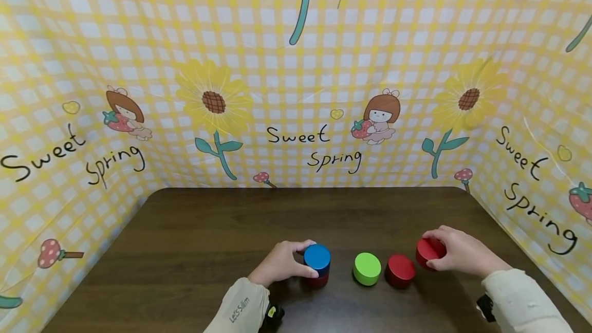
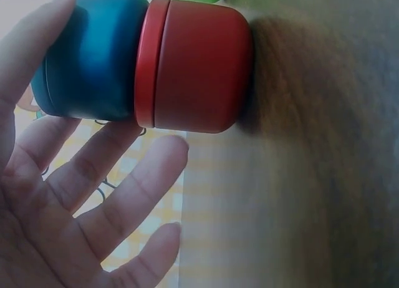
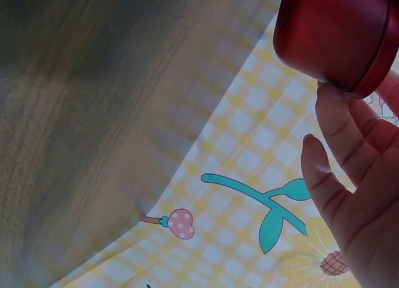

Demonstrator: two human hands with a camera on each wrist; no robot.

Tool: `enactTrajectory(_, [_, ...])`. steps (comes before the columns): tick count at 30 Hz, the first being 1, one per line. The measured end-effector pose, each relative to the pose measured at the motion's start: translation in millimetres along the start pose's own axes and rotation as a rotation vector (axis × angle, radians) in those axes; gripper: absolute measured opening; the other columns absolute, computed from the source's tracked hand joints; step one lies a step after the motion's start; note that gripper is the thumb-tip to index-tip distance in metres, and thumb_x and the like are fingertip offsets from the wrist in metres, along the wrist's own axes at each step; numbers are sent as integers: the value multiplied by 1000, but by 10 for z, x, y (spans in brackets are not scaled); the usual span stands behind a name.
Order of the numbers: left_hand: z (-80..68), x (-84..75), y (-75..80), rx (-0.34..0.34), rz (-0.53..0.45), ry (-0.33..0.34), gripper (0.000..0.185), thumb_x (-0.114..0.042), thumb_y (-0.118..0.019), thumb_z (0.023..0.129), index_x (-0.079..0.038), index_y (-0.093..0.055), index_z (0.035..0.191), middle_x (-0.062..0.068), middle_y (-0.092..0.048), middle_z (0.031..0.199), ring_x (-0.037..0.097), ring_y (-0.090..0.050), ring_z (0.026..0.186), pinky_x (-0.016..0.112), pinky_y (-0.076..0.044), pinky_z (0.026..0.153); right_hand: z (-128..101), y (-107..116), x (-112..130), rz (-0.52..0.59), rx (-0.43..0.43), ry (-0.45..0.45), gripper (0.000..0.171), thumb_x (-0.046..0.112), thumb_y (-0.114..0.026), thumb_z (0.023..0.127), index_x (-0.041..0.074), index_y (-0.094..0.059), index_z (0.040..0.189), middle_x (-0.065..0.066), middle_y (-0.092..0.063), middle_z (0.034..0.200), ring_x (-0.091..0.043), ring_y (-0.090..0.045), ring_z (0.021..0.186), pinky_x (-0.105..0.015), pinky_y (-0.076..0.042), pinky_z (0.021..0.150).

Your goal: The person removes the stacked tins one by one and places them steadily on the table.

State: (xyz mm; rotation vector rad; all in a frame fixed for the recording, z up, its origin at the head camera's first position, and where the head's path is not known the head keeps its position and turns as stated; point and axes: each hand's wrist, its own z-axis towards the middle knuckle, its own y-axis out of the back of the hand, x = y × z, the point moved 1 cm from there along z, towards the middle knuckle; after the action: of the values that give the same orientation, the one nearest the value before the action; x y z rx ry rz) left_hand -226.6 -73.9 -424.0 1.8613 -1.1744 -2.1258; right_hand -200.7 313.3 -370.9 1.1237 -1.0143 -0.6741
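A blue round tin [image 1: 317, 257] sits on top of a red tin [image 2: 199, 67], and the two form a short stack. My left hand [image 1: 283, 263] pinches the blue tin from the left between thumb and fingers; the lower fingers spread beside the red one. On the right, my right hand [image 1: 462, 251] grips another red tin [image 1: 429, 254] by its sides. In the right wrist view that red tin [image 3: 336, 35] appears lifted off the table. Between the hands stand a green tin [image 1: 367, 269] and a third red tin [image 1: 400, 271], a small gap apart.
The tins stand on a dark brown wooden table [image 1: 222, 230]. A yellow-and-white checked cloth [image 1: 296, 86] with flowers and lettering hangs behind the table and along both sides. Black straps sit at both wrists, below the pale sleeves [image 1: 240, 304].
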Motion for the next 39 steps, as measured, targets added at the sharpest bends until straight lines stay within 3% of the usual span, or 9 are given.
enactTrajectory(12, [-12, 0, 4, -2, 14, 13, 69, -32, -83, 75, -10, -57, 135, 15, -60, 127, 33, -53, 117, 54, -44, 93, -48, -130, -68, 20, 12, -43, 50, 28, -82, 71, 0, -65, 109, -1, -58, 91, -7, -49, 71, -25, -44, 58])
enactTrajectory(21, [-12, -6, 3, -3, 18, 15, 69, -32, -83, 75, -10, -57, 135, 14, -60, 127, 33, -53, 118, 53, -44, 93, -98, -194, -80, -3, -52, -44, 49, 27, -82, 70, 1, -66, 108, 4, -55, 88, -4, -46, 69, -25, -43, 57])
enactTrajectory(39, [-12, -10, -3, 2, 18, 25, 69, -32, -83, 75, -11, -56, 136, 13, -60, 127, 32, -53, 117, 53, -44, 93, -129, -321, -144, 4, -75, -45, 47, 27, -84, 68, 3, -67, 105, 5, -56, 86, -5, -47, 69, -25, -44, 57])
